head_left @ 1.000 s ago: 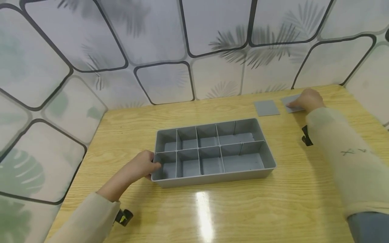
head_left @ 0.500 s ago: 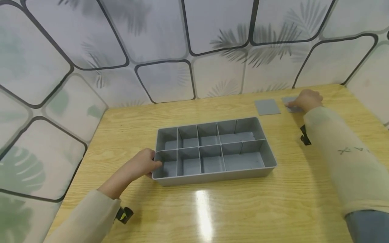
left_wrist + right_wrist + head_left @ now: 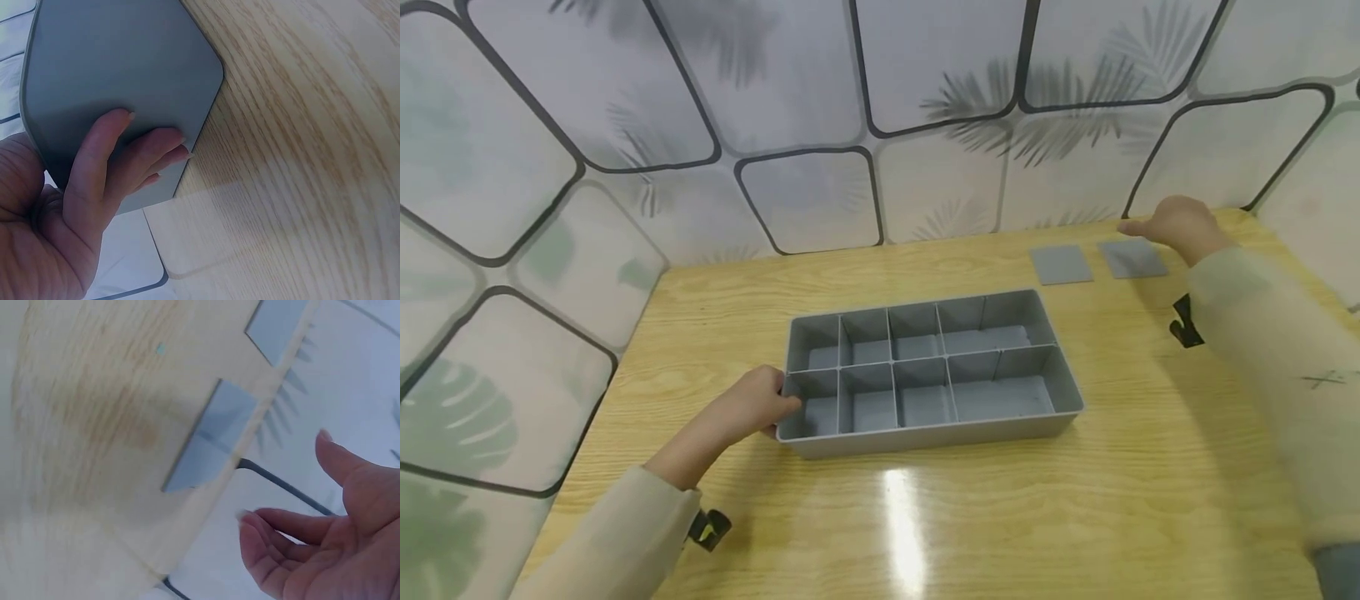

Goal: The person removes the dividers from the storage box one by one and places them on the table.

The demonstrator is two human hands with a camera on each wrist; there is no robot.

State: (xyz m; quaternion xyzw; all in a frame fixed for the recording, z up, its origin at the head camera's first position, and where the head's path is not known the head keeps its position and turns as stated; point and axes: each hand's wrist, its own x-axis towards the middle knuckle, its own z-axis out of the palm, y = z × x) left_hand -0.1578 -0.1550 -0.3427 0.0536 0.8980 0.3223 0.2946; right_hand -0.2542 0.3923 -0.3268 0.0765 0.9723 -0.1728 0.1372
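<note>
A grey divided organizer box (image 3: 932, 440) lies on the wooden table, with two rows of compartments. My left hand (image 3: 748, 406) grips its left end wall, thumb over the rim inside the near-left compartment. In the left wrist view, the fingers (image 3: 94, 165) press along the outside of that end wall. Two flat grey square panels lie at the back right: a left panel (image 3: 1062, 265) and a right panel (image 3: 1135, 259). Above the right panel's far edge hovers my right hand (image 3: 1182, 227), holding nothing. In the right wrist view its thumb stands apart from loosely bent fingers (image 3: 256, 547).
A patterned wall (image 3: 940, 183) with leaf prints rises right behind the table's back edge. Another wall panel (image 3: 497, 375) borders the left side. Light reflects off the wooden tabletop (image 3: 1037, 525) in front of the box.
My right hand was on the right grey panel; it has let go and lifted away up and to the right. The panel stays on the table. My left hand keeps its grip on the box.
</note>
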